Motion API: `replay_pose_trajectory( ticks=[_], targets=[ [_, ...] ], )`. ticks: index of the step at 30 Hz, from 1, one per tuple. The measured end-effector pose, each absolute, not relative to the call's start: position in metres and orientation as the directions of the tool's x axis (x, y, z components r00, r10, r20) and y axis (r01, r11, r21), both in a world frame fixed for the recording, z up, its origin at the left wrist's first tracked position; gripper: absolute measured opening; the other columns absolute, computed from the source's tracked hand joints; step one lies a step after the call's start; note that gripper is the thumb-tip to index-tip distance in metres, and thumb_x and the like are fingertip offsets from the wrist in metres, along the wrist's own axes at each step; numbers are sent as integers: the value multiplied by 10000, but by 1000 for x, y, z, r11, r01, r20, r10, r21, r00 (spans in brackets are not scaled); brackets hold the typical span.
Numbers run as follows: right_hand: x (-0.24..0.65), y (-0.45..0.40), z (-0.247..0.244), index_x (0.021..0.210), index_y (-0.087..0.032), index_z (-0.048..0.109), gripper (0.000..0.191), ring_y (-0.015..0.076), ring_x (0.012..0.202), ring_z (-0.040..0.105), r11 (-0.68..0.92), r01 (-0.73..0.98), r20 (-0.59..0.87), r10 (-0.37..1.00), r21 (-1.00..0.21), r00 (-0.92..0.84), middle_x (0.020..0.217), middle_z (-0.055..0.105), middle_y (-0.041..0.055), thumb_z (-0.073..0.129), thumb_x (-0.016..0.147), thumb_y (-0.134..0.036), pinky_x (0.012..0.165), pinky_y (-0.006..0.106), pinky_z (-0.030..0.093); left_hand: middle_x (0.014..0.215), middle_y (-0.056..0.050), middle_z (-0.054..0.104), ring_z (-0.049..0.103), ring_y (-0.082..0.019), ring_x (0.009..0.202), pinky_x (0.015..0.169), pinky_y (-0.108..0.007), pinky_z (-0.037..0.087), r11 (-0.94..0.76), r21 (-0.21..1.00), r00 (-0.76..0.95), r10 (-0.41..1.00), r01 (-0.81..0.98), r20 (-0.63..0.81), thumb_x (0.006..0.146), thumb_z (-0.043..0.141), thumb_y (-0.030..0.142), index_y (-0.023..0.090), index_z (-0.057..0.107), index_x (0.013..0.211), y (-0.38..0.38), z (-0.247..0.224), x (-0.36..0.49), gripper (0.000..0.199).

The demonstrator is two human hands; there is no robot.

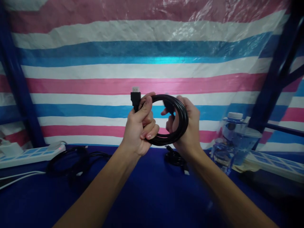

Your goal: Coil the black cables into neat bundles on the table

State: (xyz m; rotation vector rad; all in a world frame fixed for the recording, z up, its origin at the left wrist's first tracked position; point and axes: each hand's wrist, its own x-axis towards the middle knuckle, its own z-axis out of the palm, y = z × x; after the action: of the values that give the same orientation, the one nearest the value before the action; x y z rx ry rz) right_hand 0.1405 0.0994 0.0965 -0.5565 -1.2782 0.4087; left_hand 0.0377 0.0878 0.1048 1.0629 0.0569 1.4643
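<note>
A black HDMI cable (182,122), wound into a round coil, is held up in front of me above the blue table. My left hand (142,126) is closed around the coil's left side. One HDMI plug (135,96) points upward beside the left thumb, its metal end bare. On the coil's right side, my right hand (191,122) is closed, its fingers partly hidden behind the loops. The cable's other dark end (168,106) shows blurred inside the ring, by the right fingers.
On the blue table (147,193) lie a small coiled cable (175,157) and a looser black cable (78,161) at left. Power strips (35,155) stand on both sides. At right are a water bottle (224,148) and a clear plastic cup (245,142). Striped sheeting (118,71) hangs behind.
</note>
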Motion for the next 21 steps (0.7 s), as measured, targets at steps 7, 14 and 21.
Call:
replay_pose_trajectory(
  ticks=[7,14,21],
  targets=[
    [163,93,115,739,-172,607,467,116,489,506,550,-145,569,802,-822,-182,581,557,10,441,809,-603,452,243,384,389,111,228,150,-3,244,254,-119,176,-282,610,98,852,-740,514,853,539,263,194,600,835,97,109,29,94],
    [151,82,114,662,-152,603,221,78,494,451,642,-80,646,749,-763,-145,551,516,-28,674,726,-351,483,217,348,402,110,211,136,6,264,275,-111,185,-201,638,165,870,-744,465,835,562,259,165,568,726,96,109,30,144],
    [144,84,107,1248,-246,434,560,154,593,550,729,227,755,655,-645,42,689,590,-18,652,731,-246,533,276,411,412,114,229,187,-4,268,289,-129,203,-363,634,14,861,-683,509,799,611,299,200,571,854,97,102,29,120]
  ],
)
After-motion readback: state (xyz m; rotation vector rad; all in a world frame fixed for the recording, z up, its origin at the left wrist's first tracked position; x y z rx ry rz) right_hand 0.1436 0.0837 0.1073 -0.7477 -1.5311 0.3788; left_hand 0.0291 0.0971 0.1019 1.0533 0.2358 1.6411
